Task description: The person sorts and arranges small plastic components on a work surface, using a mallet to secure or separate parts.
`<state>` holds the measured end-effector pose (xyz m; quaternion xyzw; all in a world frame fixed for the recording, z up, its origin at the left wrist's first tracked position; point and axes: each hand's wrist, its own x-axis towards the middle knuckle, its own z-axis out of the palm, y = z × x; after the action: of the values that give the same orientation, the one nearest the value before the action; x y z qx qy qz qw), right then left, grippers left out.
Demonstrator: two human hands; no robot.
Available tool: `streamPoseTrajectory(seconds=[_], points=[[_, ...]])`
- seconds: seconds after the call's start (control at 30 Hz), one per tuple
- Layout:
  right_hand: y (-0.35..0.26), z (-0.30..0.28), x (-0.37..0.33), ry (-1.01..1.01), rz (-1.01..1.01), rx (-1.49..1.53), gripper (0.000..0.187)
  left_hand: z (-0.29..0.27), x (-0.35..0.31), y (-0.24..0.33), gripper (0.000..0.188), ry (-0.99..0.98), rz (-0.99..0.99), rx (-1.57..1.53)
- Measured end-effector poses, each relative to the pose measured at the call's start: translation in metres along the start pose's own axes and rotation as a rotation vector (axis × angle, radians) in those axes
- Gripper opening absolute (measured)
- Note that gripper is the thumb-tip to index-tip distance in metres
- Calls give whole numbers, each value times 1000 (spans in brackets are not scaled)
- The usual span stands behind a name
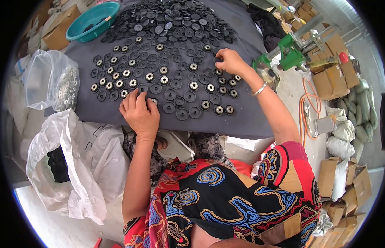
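Observation:
Black round plastic wheels [169, 94], many with a silvery ring-shaped bearing [164, 80] in the centre, lie spread in loose rows on the dark grey cloth [250, 120]. At the near edge of the rows, my left hand [139, 113] rests palm down with its fingers apart. Its fingertips touch or hover over a wheel with a bearing [124, 94]. Farther off on the right, my right hand [232, 63] pinches a dark piece between thumb and forefinger, seemingly a black wheel, mostly hidden. Below that hand are several wheels with bearings [222, 90].
A heap of black wheels [172, 20] covers the far part of the table. Beside it stands a teal basin [93, 20]. On the left are a clear bag of metal parts [68, 89] and a white sack [72, 165]. A green hand press [289, 53] stands at right.

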<state>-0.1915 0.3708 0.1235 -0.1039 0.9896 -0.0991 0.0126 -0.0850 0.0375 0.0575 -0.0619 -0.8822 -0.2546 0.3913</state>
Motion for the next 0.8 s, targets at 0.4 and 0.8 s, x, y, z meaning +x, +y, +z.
streamPoseTrajectory(seconds=[0.4,0.8], points=[[-5,8,-40,75,-18,226,34,2,-1,-3,21,-8,7,-21],[-12,3,-43,69,-61,146,35,1,-1,-2,21,-10,-4,-9]])
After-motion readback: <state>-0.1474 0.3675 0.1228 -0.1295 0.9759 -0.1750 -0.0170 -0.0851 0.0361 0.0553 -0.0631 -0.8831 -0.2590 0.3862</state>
